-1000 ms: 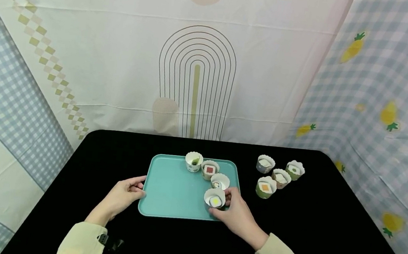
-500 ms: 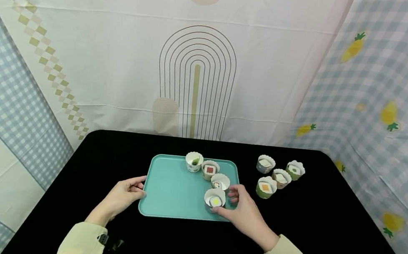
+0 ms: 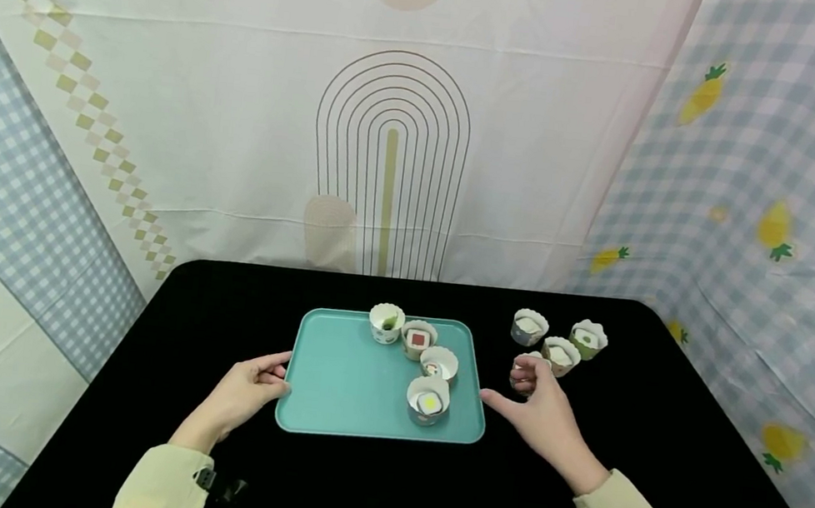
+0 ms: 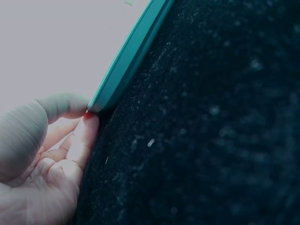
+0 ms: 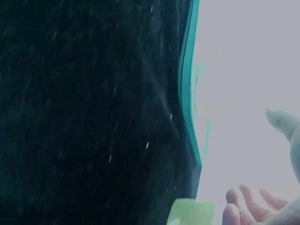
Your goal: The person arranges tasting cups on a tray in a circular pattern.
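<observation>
My left hand (image 3: 247, 391) is at the left rim of a turquoise tray (image 3: 339, 389); in the left wrist view, thumb and fingertips pinch the tray's edge (image 4: 124, 61). On the tray's right half stand several scalloped paper cups with small pieces inside, including one with a red-square piece (image 3: 419, 340) and, nearest the front, one with a yellow-dotted piece (image 3: 428, 401). My right hand (image 3: 546, 416), empty with parted thumb and fingers, hovers right of the tray. Its fingers overlap a green paper cup (image 5: 191, 212), mostly hidden in the head view.
Beyond the right hand, more filled paper cups stand on the black table (image 3: 365, 492): a blue-grey cup (image 3: 530, 328), a brownish cup (image 3: 560, 357) and a green cup (image 3: 588, 340). Patterned cloth (image 3: 522, 175) hangs behind the table and along both sides.
My right hand has let go of the yellow-dotted cup on the tray and moved right, over to the nearest cup of the right group. The left hand stays in place.
</observation>
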The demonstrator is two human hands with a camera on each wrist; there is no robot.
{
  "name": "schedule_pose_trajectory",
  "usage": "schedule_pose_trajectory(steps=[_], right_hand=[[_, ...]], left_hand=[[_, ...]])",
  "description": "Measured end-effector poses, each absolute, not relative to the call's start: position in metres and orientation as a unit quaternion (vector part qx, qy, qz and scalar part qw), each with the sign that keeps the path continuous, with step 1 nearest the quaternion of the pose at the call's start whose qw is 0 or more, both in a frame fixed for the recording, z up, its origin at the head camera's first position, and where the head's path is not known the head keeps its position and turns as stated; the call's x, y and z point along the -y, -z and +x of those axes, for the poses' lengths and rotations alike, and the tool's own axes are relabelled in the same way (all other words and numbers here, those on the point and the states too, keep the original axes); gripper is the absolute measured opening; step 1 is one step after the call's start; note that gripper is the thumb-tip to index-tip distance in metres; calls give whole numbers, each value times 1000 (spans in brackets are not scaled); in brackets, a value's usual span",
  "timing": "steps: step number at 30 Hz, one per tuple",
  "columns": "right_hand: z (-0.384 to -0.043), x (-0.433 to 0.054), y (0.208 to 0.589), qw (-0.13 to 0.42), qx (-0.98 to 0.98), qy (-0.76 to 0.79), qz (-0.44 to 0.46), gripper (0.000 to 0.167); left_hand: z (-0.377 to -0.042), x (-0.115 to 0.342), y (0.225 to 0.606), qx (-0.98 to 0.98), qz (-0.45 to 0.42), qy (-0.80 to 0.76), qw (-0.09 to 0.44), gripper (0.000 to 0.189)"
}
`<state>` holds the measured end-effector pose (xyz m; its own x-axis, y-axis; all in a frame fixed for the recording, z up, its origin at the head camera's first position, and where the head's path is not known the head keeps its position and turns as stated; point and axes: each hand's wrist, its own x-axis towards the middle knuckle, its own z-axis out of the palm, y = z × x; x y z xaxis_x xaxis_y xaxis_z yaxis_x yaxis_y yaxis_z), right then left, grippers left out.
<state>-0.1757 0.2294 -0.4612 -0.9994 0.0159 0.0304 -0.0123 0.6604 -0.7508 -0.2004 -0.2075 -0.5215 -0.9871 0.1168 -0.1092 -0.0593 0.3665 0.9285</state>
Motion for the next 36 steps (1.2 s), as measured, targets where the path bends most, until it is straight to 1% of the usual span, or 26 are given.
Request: schedule_pose_trajectory(steps=[5,9,16,18,28,36], right_hand=[[-177,-243,459,15,915,-403,-15,93],[-178,-252,460,26,917,-397,-26,95],[-180,-264,464,64,914,-398,-47,88],[-181,-266,466,68,913,-399,-53,89],[-185,-272,475,61,914,-395,-68,90],[-189,-272,481,49,913,-396,-80,84]], left_hand=[[-200,208,522,-825,15,-559,78,54],[-201,207,522,-824,10,-561,77,53],[-201,208,521,-825,13,-559,79,54],[-201,208,521,-824,11,-560,80,54],[-201,207,519,-822,9,-563,85,54],[-199,207,516,-819,12,-568,82,55]])
